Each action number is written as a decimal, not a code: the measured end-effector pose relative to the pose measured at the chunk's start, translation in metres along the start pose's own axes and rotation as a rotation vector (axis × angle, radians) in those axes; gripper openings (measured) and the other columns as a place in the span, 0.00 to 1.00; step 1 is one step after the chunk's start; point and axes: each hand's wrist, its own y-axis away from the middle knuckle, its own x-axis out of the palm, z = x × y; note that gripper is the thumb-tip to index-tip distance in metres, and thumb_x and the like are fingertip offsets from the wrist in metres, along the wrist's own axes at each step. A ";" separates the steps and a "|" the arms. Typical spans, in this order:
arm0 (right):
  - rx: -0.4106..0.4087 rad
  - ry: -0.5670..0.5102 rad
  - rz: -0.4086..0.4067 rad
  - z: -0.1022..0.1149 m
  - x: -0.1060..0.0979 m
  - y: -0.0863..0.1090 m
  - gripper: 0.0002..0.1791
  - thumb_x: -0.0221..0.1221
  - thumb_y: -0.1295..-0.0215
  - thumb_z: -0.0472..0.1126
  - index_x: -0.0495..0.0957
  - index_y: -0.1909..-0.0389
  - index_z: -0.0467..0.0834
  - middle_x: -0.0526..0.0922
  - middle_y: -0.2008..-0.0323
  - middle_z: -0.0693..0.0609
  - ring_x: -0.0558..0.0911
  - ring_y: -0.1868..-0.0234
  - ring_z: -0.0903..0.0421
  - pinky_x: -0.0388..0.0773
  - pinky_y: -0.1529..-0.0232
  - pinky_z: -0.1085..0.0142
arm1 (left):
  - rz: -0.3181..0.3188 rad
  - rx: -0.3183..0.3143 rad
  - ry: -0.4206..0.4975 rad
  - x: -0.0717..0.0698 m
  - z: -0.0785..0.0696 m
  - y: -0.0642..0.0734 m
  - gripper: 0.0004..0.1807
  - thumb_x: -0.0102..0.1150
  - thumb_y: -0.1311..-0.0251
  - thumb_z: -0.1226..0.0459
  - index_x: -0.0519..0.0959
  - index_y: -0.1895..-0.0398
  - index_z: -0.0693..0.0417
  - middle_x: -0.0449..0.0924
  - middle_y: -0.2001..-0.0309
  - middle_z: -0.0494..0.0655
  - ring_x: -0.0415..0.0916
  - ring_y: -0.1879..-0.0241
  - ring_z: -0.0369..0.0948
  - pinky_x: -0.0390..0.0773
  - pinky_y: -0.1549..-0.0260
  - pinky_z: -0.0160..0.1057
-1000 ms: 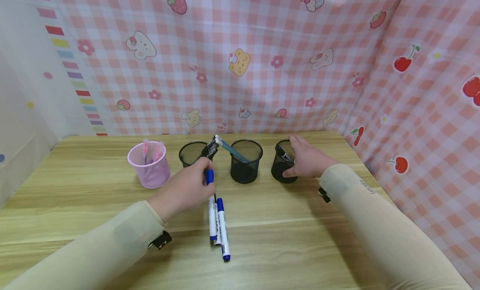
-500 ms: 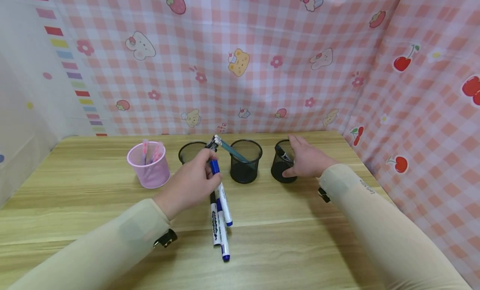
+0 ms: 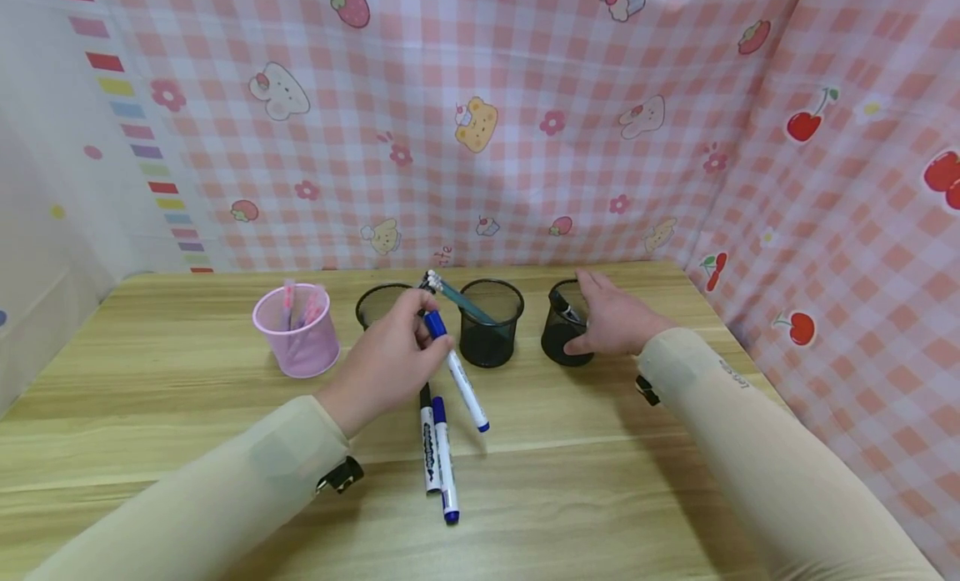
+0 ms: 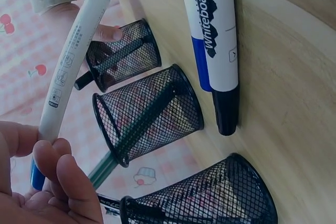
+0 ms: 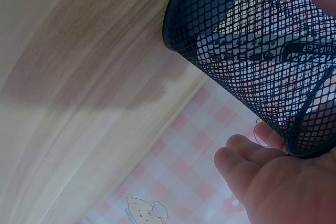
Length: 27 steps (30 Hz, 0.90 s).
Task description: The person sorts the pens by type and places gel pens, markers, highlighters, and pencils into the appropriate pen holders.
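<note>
A blue-capped whiteboard marker [image 3: 467, 389] is pinched near its cap by my left hand [image 3: 390, 356]. It slants above the table, its blue end pointing down to the right, in front of the middle black mesh pen cup [image 3: 487, 348]. My right hand [image 3: 618, 318] holds the right black mesh pen cup [image 3: 558, 346], thumb on the near side and fingers behind. A black-capped marker [image 4: 220, 51] stands inside that cup's neighbour view on the table, beside another blue-capped marker [image 3: 447, 473]. One black marker [image 3: 566, 306] leans inside the right cup.
Teal pencils [image 3: 467, 303] lean in the middle cup. My left hand partly covers the left black mesh cup [image 3: 372, 302] and its black pens. Farther left stands a pink cup [image 3: 307, 353] with pink pens. A checked cloth [image 3: 517, 172] hangs behind the table.
My left hand has lifted the blue-capped marker off the others and swung its lower end to the right. The right hand has stayed at the right cup.
</note>
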 end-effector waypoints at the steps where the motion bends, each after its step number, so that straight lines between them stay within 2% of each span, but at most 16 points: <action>1: 0.000 0.000 0.001 0.000 0.000 0.000 0.72 0.77 0.42 0.55 0.34 0.16 0.34 0.40 0.15 0.34 0.48 0.16 0.34 0.53 0.18 0.41 | -0.004 -0.001 0.009 0.000 0.000 0.000 0.21 0.62 0.26 0.59 0.68 0.38 0.51 0.78 0.68 0.46 0.70 0.76 0.41 0.73 0.78 0.38; 12: -0.003 -0.004 0.004 0.002 -0.001 0.002 0.72 0.76 0.41 0.55 0.33 0.16 0.34 0.39 0.15 0.35 0.47 0.15 0.35 0.53 0.18 0.41 | -0.077 0.011 0.111 0.006 -0.007 -0.005 0.22 0.62 0.25 0.56 0.67 0.36 0.52 0.81 0.64 0.46 0.72 0.74 0.43 0.74 0.78 0.37; 27: -0.006 -0.009 0.001 0.000 0.000 0.000 0.72 0.77 0.42 0.55 0.33 0.16 0.35 0.39 0.15 0.34 0.48 0.16 0.34 0.53 0.18 0.40 | -0.220 0.019 0.260 0.024 -0.011 -0.020 0.21 0.63 0.26 0.59 0.66 0.40 0.56 0.85 0.62 0.50 0.74 0.76 0.41 0.74 0.80 0.36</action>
